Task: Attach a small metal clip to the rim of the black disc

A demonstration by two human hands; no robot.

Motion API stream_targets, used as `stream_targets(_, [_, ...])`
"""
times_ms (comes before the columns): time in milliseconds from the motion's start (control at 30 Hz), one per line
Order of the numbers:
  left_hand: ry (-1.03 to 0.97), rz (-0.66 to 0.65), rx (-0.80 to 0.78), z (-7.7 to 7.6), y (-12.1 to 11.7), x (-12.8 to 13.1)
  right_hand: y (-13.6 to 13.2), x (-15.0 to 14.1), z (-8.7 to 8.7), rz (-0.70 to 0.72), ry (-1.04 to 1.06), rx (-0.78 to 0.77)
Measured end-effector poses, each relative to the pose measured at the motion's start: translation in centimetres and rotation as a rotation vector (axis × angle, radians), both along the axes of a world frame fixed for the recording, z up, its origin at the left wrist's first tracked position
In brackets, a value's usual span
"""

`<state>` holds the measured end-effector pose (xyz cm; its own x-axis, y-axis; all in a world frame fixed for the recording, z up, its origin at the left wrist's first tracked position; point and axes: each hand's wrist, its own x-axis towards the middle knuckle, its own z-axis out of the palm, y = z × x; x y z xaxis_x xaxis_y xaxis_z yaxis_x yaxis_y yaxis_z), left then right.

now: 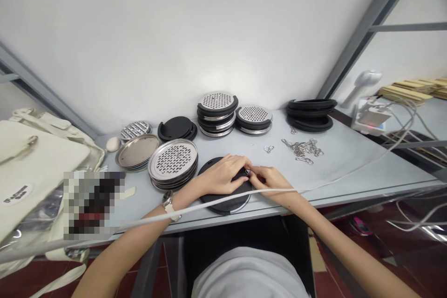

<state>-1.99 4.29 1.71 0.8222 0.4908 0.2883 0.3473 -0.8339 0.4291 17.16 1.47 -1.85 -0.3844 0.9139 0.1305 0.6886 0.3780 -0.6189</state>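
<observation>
A round black disc [223, 202] with a strip of silver rim lies flat at the table's front edge. My left hand [225, 174], with a watch [168, 199] on its wrist, rests over the disc, thumb and forefinger closed at its right edge. There my right hand [270, 180] meets it in a pinch. Between the fingertips a small metal clip [247, 172] shows in part; the fingers hide most of it. To the right lies a loose heap of wire clips [303, 148], with a single clip [268, 148] nearer my hands.
Perforated metal discs [176, 160] are stacked at left, beside plain metal discs [138, 151]. Along the wall stand black-rimmed grater stacks [216, 114] and black rings [310, 115]. A white cable [335, 180] crosses in front of my forearms. A cream bag [42, 163] occupies the left end.
</observation>
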Motion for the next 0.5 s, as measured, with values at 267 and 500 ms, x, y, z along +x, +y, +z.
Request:
stream_targets(267, [0.012,-0.01,-0.003,0.15,-0.07,0.01,-0.13,0.02,-0.14,-0.018,0.005,0.01])
stream_targets(500, [-0.032,-0.035,0.003,-0.06,0.05,-0.03,-0.19,-0.02,0.03,-0.021,-0.001,-0.01])
